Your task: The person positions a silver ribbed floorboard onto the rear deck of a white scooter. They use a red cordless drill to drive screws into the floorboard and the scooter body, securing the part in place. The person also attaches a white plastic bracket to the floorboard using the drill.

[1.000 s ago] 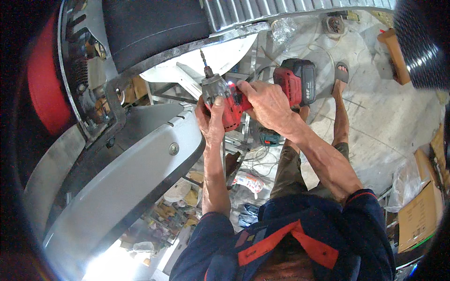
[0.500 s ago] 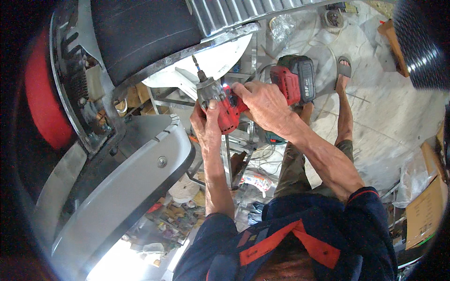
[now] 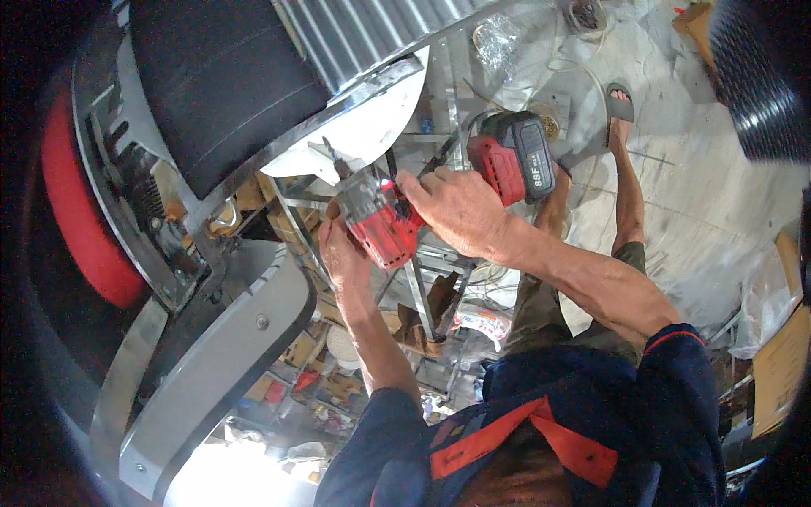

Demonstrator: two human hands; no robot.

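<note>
A red and grey cordless driver (image 3: 387,235) is held between both hands, its bit (image 3: 340,166) pointing up and to the left. My right hand (image 3: 469,213) is wrapped round its handle, with the black and red battery (image 3: 528,156) beyond the fist. My left hand (image 3: 342,253) grips the left side of the driver's body, its fingers partly hidden behind it. Near the bit tip lies a white curved panel (image 3: 376,114), under the edge of a black padded seat-like piece (image 3: 220,80). Whether the tip touches anything I cannot tell.
A grey armrest-like part (image 3: 215,359) and a red curved piece (image 3: 80,224) are at left. Ribbed metal (image 3: 363,29) runs along the top. Below stands a metal frame (image 3: 418,296), among boxes and clutter. Cardboard (image 3: 777,367) leans at right.
The driver and both hands have shifted left and slightly down, and the bit tilts more to the left. The padded piece and armrest-like part also appear farther left in view.
</note>
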